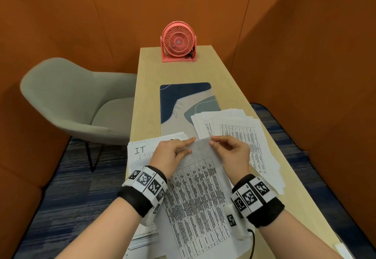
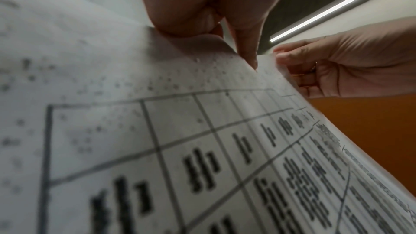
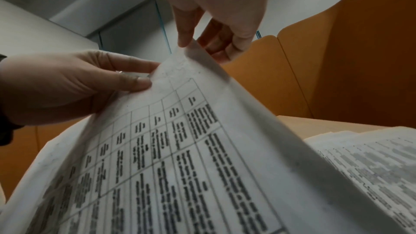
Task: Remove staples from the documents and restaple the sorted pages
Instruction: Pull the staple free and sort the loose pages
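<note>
A printed table document (image 1: pixel 200 195) is lifted off the desk, its top edge curling up between my hands. My left hand (image 1: pixel 191 145) pinches that edge at the left, thumb in front and index finger stretched along the top. My right hand (image 1: pixel 212 142) pinches the top edge close beside it. In the left wrist view the left hand (image 2: pixel 252 60) sits on the document (image 2: pixel 157 131), with the right hand (image 2: pixel 281 56) at the sheet's edge. In the right wrist view the right hand (image 3: pixel 186 44) holds the document (image 3: pixel 180 149) top, and the left hand (image 3: pixel 149 77) grips its side.
A loose pile of printed pages (image 1: pixel 242 134) lies at the right, and another pile marked "IT" (image 1: pixel 142 149) at the left. Behind them are a patterned desk mat (image 1: pixel 183 99) and a pink fan (image 1: pixel 179 41). A grey chair (image 1: pixel 77 104) stands left of the narrow wooden desk (image 1: pixel 146 87).
</note>
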